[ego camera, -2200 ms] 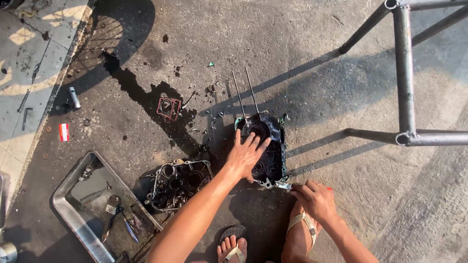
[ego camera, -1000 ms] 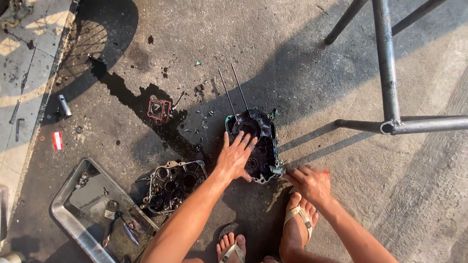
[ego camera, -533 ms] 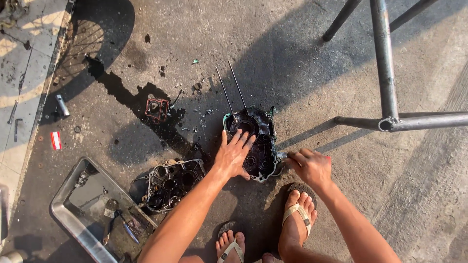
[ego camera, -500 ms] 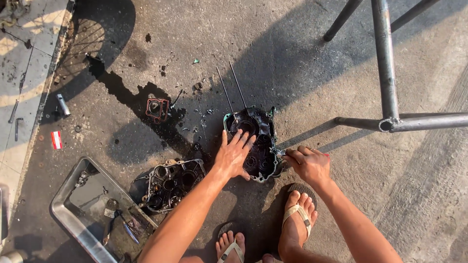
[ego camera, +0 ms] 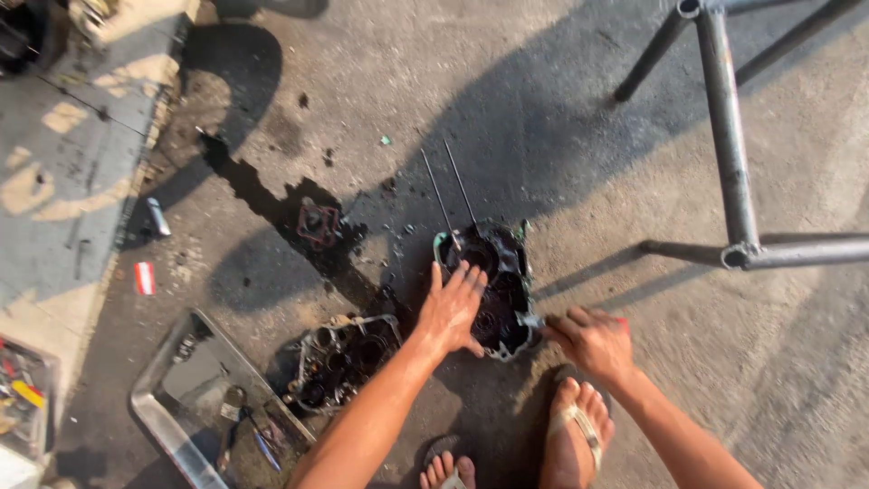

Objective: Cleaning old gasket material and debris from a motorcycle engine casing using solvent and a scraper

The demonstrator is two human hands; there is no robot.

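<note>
Concrete ground (ego camera: 579,109), gritty, w/ dark oil stain (ego camera: 272,204) running diagonally. On it: black engine case (ego camera: 493,290) w/ two thin rods up top; second greasy case half (ego camera: 344,358) to its left; small square part (ego camera: 319,222) in the stain; metal tray (ego camera: 181,398) w/ tools, bottom left; grey pipe frame (ego camera: 729,154) at right; sandalled feet at bottom edge.

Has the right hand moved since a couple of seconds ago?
Yes. The right hand has shifted up from beside the foot and now touches the lower right edge of the black engine case, which has stayed put.
</note>
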